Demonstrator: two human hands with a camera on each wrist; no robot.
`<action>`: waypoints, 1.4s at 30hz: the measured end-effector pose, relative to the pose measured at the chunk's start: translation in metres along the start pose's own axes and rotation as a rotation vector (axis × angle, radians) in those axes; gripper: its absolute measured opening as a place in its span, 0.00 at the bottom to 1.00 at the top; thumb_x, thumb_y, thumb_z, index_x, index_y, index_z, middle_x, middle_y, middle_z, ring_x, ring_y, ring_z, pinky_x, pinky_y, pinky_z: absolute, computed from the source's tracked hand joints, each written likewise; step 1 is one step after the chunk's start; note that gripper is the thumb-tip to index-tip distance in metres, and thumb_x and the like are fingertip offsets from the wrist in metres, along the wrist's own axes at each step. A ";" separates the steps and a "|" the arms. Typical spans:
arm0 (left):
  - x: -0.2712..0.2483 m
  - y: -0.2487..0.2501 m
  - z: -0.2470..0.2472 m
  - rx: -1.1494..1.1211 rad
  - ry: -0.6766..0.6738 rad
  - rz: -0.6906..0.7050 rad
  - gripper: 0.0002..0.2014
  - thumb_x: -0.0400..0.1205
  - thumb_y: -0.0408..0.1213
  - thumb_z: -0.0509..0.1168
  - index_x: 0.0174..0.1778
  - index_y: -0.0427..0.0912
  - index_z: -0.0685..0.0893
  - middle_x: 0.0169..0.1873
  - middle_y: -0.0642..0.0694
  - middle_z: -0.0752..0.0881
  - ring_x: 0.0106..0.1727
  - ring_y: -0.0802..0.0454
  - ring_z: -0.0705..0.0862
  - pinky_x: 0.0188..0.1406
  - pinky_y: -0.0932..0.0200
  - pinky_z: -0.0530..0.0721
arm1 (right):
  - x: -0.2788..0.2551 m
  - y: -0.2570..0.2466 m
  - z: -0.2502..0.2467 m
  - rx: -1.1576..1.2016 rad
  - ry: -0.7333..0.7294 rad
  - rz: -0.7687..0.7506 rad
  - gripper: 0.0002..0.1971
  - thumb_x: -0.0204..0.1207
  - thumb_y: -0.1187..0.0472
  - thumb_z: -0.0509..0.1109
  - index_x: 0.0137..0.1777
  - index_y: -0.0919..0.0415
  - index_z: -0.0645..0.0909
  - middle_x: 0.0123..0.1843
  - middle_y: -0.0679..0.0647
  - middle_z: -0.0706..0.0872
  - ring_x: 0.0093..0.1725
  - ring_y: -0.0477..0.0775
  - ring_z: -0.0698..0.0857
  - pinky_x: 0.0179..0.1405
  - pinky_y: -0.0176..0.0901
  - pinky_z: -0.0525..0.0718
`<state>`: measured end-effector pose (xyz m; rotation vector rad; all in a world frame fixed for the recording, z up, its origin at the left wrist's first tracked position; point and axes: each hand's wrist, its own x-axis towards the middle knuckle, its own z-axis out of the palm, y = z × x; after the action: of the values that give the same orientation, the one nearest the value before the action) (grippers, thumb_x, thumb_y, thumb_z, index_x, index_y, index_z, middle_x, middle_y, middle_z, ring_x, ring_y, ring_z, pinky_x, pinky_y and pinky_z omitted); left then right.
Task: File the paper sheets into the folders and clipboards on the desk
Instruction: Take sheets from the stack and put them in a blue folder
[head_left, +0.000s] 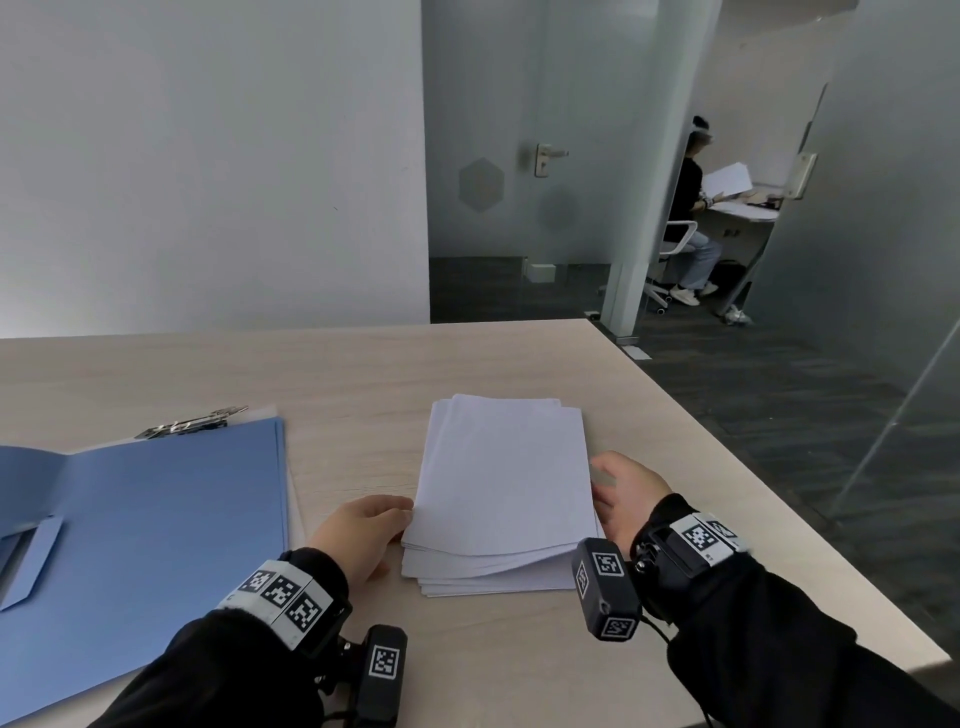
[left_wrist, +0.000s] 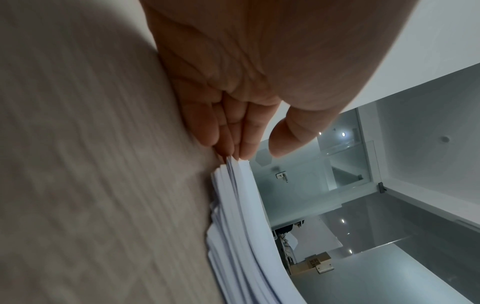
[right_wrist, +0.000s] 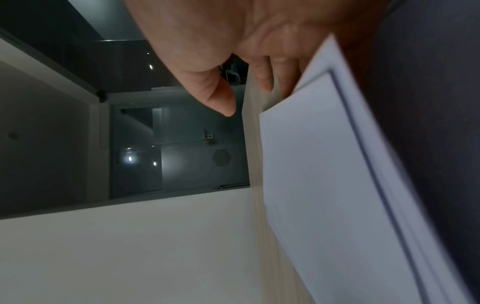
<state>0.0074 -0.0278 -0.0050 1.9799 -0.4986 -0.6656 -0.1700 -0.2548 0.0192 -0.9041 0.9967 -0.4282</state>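
1. Two hands flank the paper stack (head_left: 501, 488), which lies on the desk (head_left: 363, 374) and serves as landmark.
2. At the stack's left edge, near its front corner, the left hand (head_left: 358, 535) has straight fingers (left_wrist: 228, 131) laid together, their tips touching the sheet edges; the thumb (left_wrist: 288, 135) stands apart above the stack and pinches nothing.
3. At the stack's right edge, the right hand (head_left: 631, 491) has fingers (right_wrist: 263, 76) reaching along or under the sheets; the thumb (right_wrist: 218, 96) is held off the paper, a wide gap between. Whether the fingers curl round any sheets I cannot tell.
4. Upper sheets sit lifted slightly off the lower ones at the front edge, and the pile is unevenly squared.
5. Left of the stack lies an open blue folder (head_left: 156, 519), apart from it.
6. Behind the folder, farther from the stack, a metal clip (head_left: 192, 422) of a clipboard shows.
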 end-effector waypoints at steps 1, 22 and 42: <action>0.000 0.000 0.000 0.002 -0.001 0.002 0.13 0.82 0.41 0.63 0.60 0.51 0.86 0.50 0.50 0.89 0.52 0.52 0.86 0.38 0.59 0.86 | 0.003 0.001 0.001 -0.032 -0.006 0.000 0.14 0.76 0.59 0.67 0.57 0.66 0.83 0.43 0.59 0.90 0.39 0.62 0.86 0.39 0.49 0.84; -0.004 0.001 -0.004 -0.062 0.003 -0.025 0.09 0.81 0.37 0.64 0.55 0.48 0.86 0.51 0.45 0.90 0.55 0.46 0.86 0.43 0.55 0.87 | 0.013 -0.006 -0.021 -0.773 0.123 -0.373 0.11 0.74 0.73 0.62 0.52 0.60 0.80 0.48 0.60 0.86 0.42 0.60 0.83 0.37 0.41 0.78; -0.014 0.044 -0.011 -0.425 -0.061 0.087 0.14 0.82 0.48 0.65 0.59 0.45 0.85 0.53 0.43 0.91 0.53 0.42 0.89 0.54 0.43 0.88 | -0.026 -0.004 -0.014 -0.198 -0.135 -0.429 0.12 0.80 0.72 0.62 0.54 0.57 0.82 0.53 0.63 0.89 0.48 0.65 0.87 0.46 0.56 0.86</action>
<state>0.0009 -0.0328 0.0417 1.5351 -0.4361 -0.7133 -0.1951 -0.2458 0.0326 -1.3169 0.7263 -0.6268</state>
